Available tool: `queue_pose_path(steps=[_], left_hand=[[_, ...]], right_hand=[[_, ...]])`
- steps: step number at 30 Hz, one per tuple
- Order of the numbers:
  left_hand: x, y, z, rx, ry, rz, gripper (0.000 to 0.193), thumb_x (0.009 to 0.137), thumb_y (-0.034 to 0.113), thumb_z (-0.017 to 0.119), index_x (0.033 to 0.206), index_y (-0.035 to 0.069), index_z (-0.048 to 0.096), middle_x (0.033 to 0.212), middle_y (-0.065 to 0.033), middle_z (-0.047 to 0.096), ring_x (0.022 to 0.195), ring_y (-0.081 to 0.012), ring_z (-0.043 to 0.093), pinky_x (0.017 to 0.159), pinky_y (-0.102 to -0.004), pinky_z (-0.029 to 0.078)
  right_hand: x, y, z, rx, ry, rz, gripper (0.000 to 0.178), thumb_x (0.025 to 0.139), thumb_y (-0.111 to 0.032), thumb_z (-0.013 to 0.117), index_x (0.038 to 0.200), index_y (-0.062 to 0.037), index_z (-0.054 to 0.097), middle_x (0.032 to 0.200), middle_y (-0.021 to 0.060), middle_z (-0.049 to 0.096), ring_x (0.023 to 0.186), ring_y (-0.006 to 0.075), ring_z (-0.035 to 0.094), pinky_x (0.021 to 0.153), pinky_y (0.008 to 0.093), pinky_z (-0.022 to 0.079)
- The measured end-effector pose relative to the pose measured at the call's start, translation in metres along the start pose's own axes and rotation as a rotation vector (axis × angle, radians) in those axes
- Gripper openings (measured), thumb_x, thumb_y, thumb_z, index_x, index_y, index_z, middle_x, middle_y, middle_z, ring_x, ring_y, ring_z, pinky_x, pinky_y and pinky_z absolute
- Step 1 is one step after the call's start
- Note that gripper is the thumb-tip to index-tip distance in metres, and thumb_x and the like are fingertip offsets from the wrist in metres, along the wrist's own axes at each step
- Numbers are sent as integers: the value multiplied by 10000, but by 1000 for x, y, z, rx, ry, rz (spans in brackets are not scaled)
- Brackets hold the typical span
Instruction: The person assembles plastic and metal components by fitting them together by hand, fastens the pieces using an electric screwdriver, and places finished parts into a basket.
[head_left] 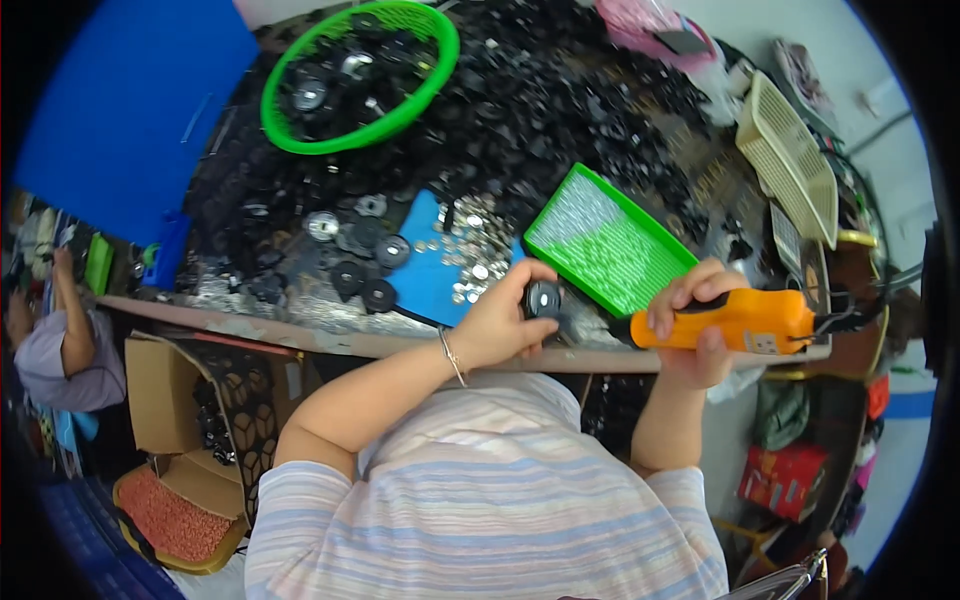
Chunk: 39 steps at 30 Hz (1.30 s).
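My left hand (500, 325) is closed around a small round black part (543, 298) with a shiny metal centre, at the table's front edge. My right hand (695, 322) grips an orange electric screwdriver (740, 322). The screwdriver's dark nose points left toward the black part, apart from it. Just beyond both hands lies a green tray (563, 259), tilted in the view, holding many small silvery pieces like screws. Left of the tray, small round metal pieces (480, 271) are spread over a blue sheet (412, 278). Several black discs (379, 295) lie beside that sheet.
A heap of small black parts (520, 80) covers the far table. A green basket (445, 60) with more parts stands at the far left, a cream basket (790, 160) at the right. Below the edge is a cardboard box (160, 395). Another person (70, 350) sits far left.
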<state>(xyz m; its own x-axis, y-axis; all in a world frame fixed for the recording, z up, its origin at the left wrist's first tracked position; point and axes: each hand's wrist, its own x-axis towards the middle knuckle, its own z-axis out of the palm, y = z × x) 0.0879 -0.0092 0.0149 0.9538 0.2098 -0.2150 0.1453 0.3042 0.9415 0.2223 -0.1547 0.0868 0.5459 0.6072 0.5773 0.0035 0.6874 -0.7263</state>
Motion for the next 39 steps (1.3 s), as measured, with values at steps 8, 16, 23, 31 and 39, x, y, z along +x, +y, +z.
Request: queue_pose_path(steps=[8, 16, 23, 31, 39], left_hand=[[39, 175, -141, 1254, 854, 837, 516, 690, 247, 678, 1116, 41, 472, 1065, -207, 551, 985, -332, 535, 825, -376, 438], [37, 153, -135, 1320, 730, 818, 509, 651, 318, 674, 1067, 78, 504, 1127, -145, 477, 1093, -319, 426, 892, -450, 344], [12, 50, -33, 1341, -59, 604, 522, 690, 301, 683, 1128, 105, 477, 1304, -183, 340, 1278, -355, 229, 993, -530, 198], [-23, -20, 0, 1412, -290, 582, 544, 685, 257, 688, 1149, 62, 481, 1345, -194, 279, 1300, -331, 193, 987, -537, 177], [-28, -40, -4, 1602, -53, 828, 486, 673, 249, 661, 1105, 84, 511, 1339, -145, 349, 1288, -257, 267, 1015, -498, 150]], right_hand=[[-20, 18, -8, -60, 166, 69, 260, 757, -68, 618, 946, -3, 451, 830, 115, 480, 557, 170, 511, 512, 268, 451], [-41, 21, -8, -314, 303, 33, 242, 788, -80, 590, 972, -33, 440, 817, 89, 486, 557, 156, 501, 518, 264, 428], [-43, 27, 1, -369, 437, 39, 372, 722, 46, 629, 1038, -49, 457, 882, 49, 522, 774, 120, 536, 645, 252, 476], [-52, -6, 10, -347, 578, -58, 413, 732, 17, 603, 1111, -18, 443, 953, 73, 507, 765, 161, 552, 715, 303, 468], [-49, -3, 3, -288, 493, -5, 384, 751, -29, 582, 1111, -18, 449, 944, 83, 504, 697, 167, 544, 649, 295, 466]])
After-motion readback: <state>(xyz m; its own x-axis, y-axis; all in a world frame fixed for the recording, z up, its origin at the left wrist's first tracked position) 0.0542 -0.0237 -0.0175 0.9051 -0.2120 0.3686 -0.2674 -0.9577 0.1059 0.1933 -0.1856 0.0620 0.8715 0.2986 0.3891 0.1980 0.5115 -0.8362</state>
